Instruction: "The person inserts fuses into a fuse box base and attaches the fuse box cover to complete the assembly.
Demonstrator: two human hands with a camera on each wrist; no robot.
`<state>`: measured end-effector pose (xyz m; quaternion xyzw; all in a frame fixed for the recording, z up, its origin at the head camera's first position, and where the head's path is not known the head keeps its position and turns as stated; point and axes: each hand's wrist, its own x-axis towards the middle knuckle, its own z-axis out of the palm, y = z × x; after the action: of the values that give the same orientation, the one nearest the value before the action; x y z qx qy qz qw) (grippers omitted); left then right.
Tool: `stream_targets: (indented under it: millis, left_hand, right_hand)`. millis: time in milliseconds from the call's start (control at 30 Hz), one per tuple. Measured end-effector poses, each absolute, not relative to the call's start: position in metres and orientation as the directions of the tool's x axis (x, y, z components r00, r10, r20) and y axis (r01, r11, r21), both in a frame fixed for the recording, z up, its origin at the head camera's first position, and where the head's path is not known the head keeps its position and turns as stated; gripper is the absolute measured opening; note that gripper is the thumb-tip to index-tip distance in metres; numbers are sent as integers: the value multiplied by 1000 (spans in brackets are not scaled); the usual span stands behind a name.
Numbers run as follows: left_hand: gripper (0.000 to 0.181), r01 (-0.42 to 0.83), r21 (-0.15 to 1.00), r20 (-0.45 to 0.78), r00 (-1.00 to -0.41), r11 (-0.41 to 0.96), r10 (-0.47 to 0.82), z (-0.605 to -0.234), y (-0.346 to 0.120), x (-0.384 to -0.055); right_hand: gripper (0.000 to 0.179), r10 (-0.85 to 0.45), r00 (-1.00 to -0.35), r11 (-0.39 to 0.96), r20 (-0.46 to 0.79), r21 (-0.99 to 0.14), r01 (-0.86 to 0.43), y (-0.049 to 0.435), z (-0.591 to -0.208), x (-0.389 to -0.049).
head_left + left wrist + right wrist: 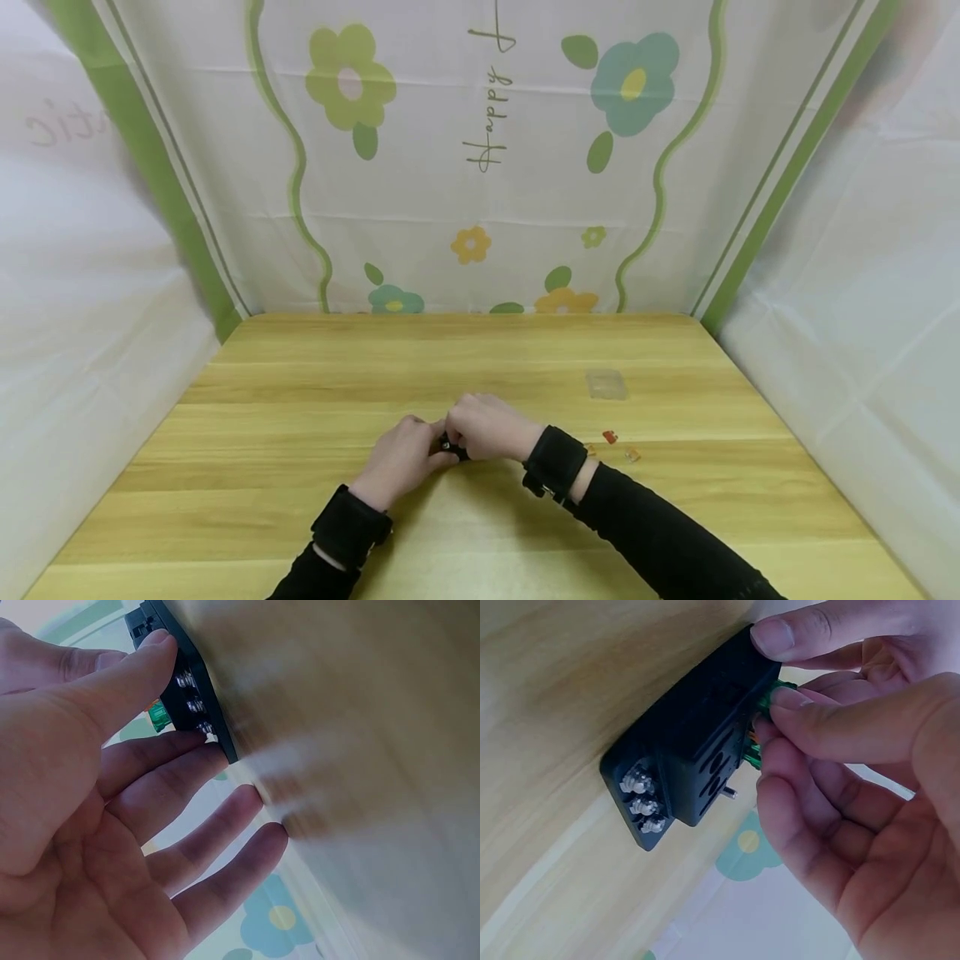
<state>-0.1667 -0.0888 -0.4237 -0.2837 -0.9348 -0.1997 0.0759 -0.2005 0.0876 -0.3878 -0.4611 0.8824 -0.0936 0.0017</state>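
A black fuse block (697, 742) with silver screw terminals (643, 799) along one end stands on the wooden table between my hands. My left hand (402, 457) holds the block, its thumb (154, 664) over one side and fingertips at the lower edge. Ring and little fingers extend toward the tabletop. From above, my right hand (487, 427) pinches a green blade fuse (769, 697) between thumb and index finger, at the block's top. Another green fuse (752, 756) and a bit of orange show beside it, partly hidden by the fingers.
To the right on the table (262, 400) lie a red fuse (610, 436) and an orange one (633, 454), with another orange piece (591, 449) by the right wristband. Behind them sits a clear plastic case (606, 384). Floral cloth (420, 183) hangs at the back and sides.
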Motion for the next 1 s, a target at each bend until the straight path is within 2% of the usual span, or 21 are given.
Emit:
stream_targets:
  millis: [400,767,1000]
  left_hand:
    - [20,563,337,242,-826,755,508,-430,-91,-167]
    - [20,558,344,242,-830,755,503,-427,-90,-168]
    - [18,547,349,243,-837,761,490,-423,-89,-167]
  right_hand:
    - [44,-809,-579,558,99,-181,-810,88,-394,-199]
    - [33,-807,-574,549,138,-184,-816,92,-397,-197]
    - [37,-816,-567,563,112,-69,-823,92,-395,-194]
